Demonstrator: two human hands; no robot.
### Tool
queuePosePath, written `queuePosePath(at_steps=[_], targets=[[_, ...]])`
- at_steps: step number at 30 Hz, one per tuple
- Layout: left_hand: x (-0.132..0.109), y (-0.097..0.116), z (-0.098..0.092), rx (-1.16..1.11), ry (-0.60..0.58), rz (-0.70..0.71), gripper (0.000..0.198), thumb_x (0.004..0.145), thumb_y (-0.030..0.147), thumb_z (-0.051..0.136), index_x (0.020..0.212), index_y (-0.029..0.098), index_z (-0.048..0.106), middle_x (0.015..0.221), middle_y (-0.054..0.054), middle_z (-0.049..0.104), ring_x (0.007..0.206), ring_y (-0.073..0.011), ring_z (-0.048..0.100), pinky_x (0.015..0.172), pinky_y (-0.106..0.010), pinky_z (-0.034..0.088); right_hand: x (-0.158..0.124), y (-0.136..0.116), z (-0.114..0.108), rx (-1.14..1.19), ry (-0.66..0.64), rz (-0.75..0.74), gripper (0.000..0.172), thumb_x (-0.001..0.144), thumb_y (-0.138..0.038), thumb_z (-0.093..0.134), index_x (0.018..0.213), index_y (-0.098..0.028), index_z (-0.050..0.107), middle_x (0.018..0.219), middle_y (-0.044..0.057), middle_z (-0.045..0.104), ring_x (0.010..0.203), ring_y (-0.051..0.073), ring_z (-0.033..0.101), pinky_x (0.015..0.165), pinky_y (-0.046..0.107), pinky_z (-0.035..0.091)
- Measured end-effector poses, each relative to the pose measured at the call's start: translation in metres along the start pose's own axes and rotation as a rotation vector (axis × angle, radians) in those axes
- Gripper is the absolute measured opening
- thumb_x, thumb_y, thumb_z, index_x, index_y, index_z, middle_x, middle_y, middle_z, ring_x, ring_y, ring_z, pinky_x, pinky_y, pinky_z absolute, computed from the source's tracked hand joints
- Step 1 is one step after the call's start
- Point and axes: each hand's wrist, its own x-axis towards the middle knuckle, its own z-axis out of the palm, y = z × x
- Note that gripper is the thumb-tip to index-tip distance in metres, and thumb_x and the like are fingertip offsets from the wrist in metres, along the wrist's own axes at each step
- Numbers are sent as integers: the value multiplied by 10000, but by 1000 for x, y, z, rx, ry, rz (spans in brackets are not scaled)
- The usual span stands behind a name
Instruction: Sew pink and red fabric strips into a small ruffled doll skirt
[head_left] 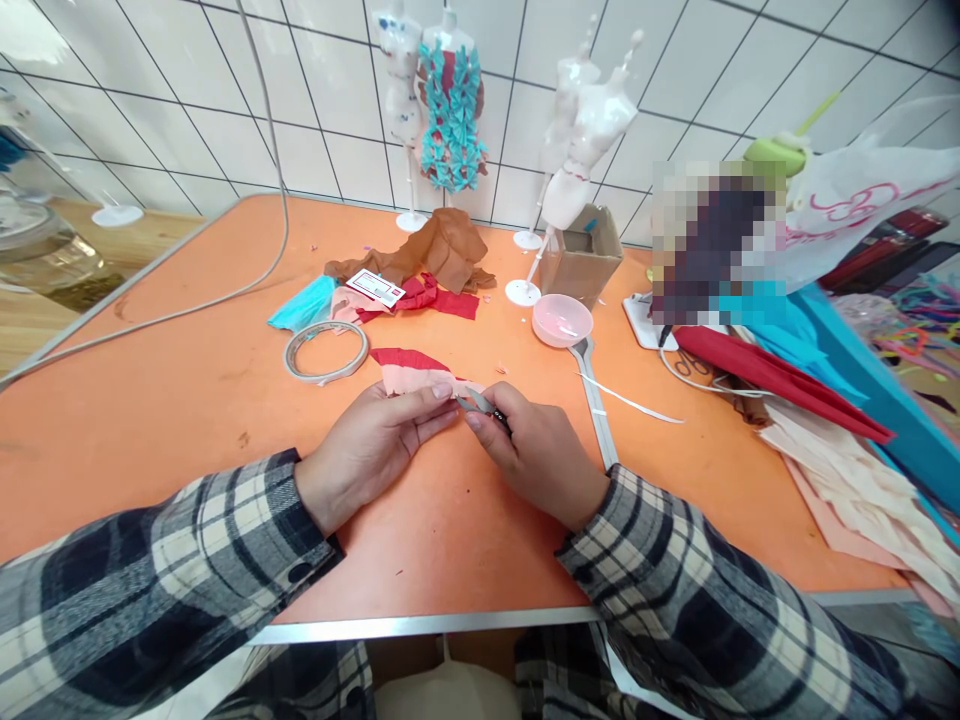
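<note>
My left hand (371, 445) pinches a thin piece of pink and red crepe-like paper (416, 375) between thumb and fingers. The paper's red edge points away from me, toward the upper left. In my right hand (540, 450) are small snips (480, 402), their metal blades apart and pointing at the paper's right end by my left fingertips. Most of the snips' dark handle is hidden in my fist. Whether the blades touch the paper I cannot tell. A roll of tape (327, 377) lies just beyond my left hand.
Crumpled brown paper (450, 250), red paper (450, 300) and a white card (375, 287) lie farther back. A pink bowl (562, 322), a cardboard box (589, 265) and dress-form stands (523, 292) are behind my right hand. A cable (279, 180) crosses the left; papers (847, 480) pile up right.
</note>
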Motion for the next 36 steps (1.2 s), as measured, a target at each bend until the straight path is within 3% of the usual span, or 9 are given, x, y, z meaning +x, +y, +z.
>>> queuePosePath(at_steps=[17,23,36], targets=[[-1,1,3,-15,5,-45,79,834,197,807,871,134,837,993,-98,831,981,-204,756,930,-275,603,1,-1,0,29,8,-37,294,1078,-398,413,1234,-204,569,925,70,765,762,253,728,620,299,405],[-2,1,4,-22,15,-34,57,821,177,815,859,138,834,944,-92,828,928,-194,756,915,-282,599,1,0,2,61,9,-55,313,1077,-365,395,1275,-193,565,1066,99,773,867,269,749,673,325,488],[-2,0,3,-19,6,-30,59,854,184,796,879,148,835,947,-83,823,941,-185,752,924,-276,602,2,-3,1,62,-14,-39,341,1080,-357,399,1333,-190,556,1122,111,769,900,274,752,724,349,528]])
